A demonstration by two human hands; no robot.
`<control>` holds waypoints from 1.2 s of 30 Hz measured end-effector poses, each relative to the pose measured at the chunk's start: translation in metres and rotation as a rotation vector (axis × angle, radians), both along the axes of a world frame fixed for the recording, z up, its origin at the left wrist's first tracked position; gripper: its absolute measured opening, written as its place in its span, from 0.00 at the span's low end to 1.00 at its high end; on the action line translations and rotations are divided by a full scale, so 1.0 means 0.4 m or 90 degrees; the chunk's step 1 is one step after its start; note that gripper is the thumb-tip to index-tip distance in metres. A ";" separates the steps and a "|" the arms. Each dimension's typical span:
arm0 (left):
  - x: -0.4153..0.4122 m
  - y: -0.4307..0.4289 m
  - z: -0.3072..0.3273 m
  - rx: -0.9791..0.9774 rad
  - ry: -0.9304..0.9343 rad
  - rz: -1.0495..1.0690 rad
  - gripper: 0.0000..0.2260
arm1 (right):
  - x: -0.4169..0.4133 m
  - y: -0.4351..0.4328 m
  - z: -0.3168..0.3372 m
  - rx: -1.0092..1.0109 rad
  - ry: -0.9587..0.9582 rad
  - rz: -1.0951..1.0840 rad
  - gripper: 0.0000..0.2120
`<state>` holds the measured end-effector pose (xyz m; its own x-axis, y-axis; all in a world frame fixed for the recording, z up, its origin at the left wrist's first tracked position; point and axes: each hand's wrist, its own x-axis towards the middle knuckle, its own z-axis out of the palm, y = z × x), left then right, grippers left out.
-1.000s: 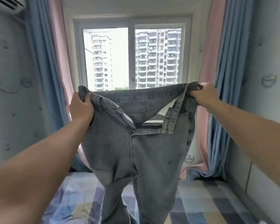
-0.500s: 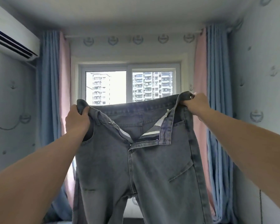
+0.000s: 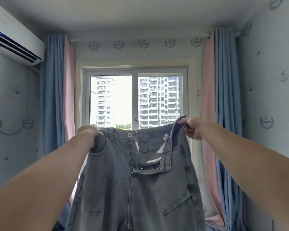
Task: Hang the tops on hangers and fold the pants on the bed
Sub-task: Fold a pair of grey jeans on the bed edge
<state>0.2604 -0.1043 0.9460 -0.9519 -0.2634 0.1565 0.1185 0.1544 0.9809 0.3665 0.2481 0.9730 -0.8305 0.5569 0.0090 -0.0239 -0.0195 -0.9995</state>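
Pants (image 3: 140, 189) raised before window (image 3: 110, 100); left hand (image 3: 88, 135), right hand (image 3: 193, 127) clutch waistband; curtains (image 3: 52, 97) flank.

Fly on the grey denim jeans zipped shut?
No: the fly of the grey denim jeans gapes open below the unfastened metal button, one flap folded outward.

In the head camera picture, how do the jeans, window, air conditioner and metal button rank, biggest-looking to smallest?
1. jeans, held close to the camera, so nearness inflates them
2. window, partly hidden behind them
3. air conditioner, cut off by the picture's edge
4. metal button, by far the smallest
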 end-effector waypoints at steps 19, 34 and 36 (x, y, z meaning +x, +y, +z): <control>0.215 0.199 -0.031 0.093 0.139 -0.494 0.07 | 0.065 -0.280 0.024 0.153 0.111 0.316 0.02; 0.147 0.211 -0.098 0.160 0.231 -0.350 0.10 | 0.072 -0.214 -0.035 0.438 0.294 -0.054 0.18; 0.133 0.178 -0.083 0.200 0.219 -0.374 0.10 | 0.063 -0.176 -0.090 0.334 0.226 -0.088 0.38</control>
<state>0.3137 -0.0330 0.9129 -0.8603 0.1914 0.4725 0.4039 -0.3098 0.8608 0.3917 0.1778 0.9372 -0.6487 0.5051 0.5693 -0.3215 0.4962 -0.8065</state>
